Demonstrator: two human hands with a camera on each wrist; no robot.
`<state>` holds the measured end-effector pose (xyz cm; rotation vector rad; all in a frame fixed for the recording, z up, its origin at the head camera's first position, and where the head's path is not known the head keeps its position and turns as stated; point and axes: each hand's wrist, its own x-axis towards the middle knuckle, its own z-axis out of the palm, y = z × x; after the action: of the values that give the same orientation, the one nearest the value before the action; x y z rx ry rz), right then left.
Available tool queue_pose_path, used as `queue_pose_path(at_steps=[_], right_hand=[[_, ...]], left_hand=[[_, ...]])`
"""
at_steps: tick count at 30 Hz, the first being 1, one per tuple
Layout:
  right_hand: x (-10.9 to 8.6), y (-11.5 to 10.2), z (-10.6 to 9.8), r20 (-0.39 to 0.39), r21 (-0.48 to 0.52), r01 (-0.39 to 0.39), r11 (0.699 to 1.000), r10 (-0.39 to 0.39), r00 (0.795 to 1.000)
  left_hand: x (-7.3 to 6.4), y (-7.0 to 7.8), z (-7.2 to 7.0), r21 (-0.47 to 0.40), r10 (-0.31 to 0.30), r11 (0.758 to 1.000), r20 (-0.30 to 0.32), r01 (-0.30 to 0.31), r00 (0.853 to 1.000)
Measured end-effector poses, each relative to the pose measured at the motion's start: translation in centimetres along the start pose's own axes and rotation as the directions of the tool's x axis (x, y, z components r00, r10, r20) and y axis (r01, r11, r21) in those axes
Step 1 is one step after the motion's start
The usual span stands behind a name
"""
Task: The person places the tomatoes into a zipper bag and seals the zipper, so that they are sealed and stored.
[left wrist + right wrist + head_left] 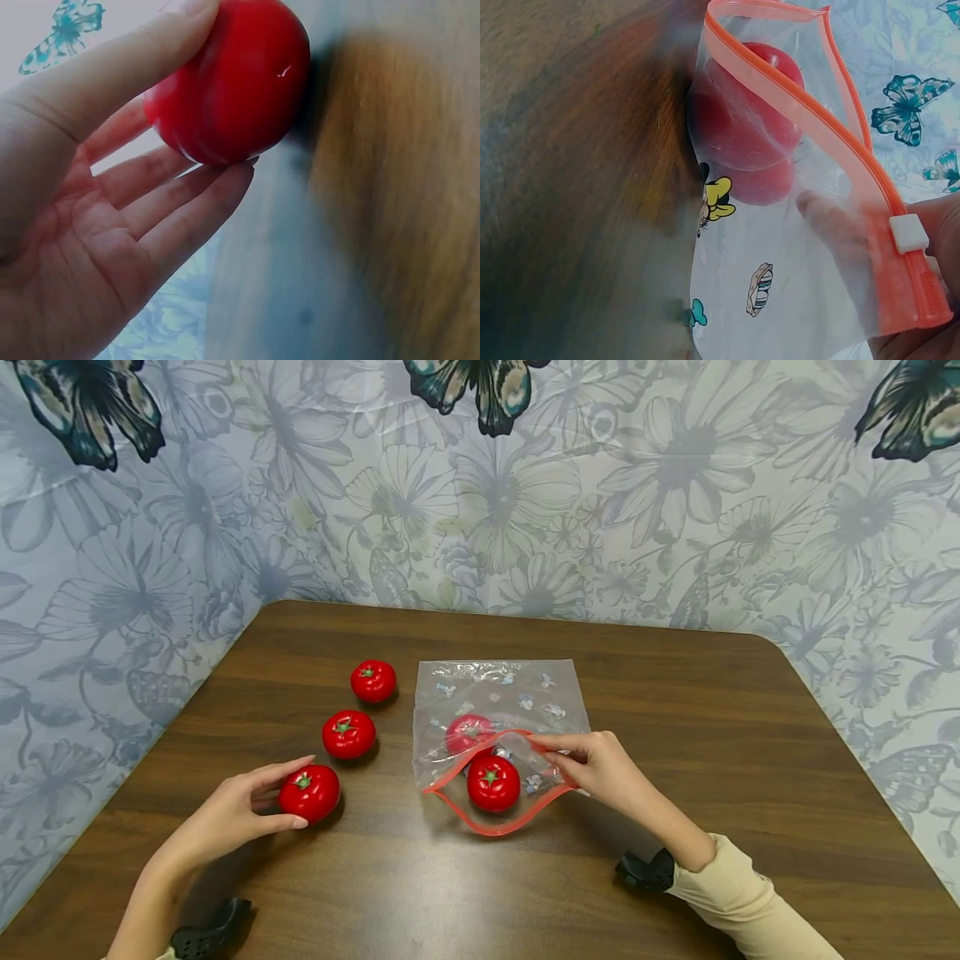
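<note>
My left hand grips a red tomato between thumb and fingers at the table's left side; the left wrist view shows the same tomato against the fingertips. A clear zip bag with small printed pictures lies on the table, its orange-red rim spread apart. My right hand pinches the rim's right side, near a white slider. Two tomatoes are in the bag: one at the mouth, another deeper under the film.
Two more tomatoes, one just beyond the left hand and one farther back, stand left of the bag on the brown wooden table. Behind the table hangs a flower-and-butterfly patterned cloth. Dark bands sit on both wrists.
</note>
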<state>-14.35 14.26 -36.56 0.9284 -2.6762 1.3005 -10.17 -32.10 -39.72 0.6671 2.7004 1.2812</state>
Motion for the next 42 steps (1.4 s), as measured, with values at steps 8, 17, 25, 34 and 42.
queue_pose_path(at_steps=[8, 17, 25, 34, 42], right_hand=[[0.0, 0.1, 0.1, -0.002, 0.003, -0.002, 1.000, 0.002, 1.000], [-0.1, -0.1, 0.0, -0.003, 0.002, -0.006, 1.000, 0.006, 1.000], [-0.2, -0.2, 0.2, -0.004, 0.045, -0.010, 0.999, 0.010, 1.000], [-0.3, -0.6, 0.4, -0.021, 0.013, 0.014, 1.000, -0.013, 1.000], [-0.6, -0.8, 0.6, -0.018, 0.043, -0.003, 0.999, 0.004, 1.000]], left_hand=[[0.4, 0.0, -0.1, 0.009, 0.024, 1.000, -0.011, -0.024, 1.000], [0.7, 1.1, -0.2, -0.012, 0.018, 1.000, -0.052, -0.018, 0.998], [1.1, 3.3, 0.0, -0.044, 0.006, 0.999, -0.093, -0.010, 0.996], [2.4, 6.6, 0.7, -0.091, -0.006, 0.996, -0.163, -0.009, 0.987], [4.2, 10.3, 2.4, -0.110, 0.090, 0.988, -0.167, -0.109, 0.982]])
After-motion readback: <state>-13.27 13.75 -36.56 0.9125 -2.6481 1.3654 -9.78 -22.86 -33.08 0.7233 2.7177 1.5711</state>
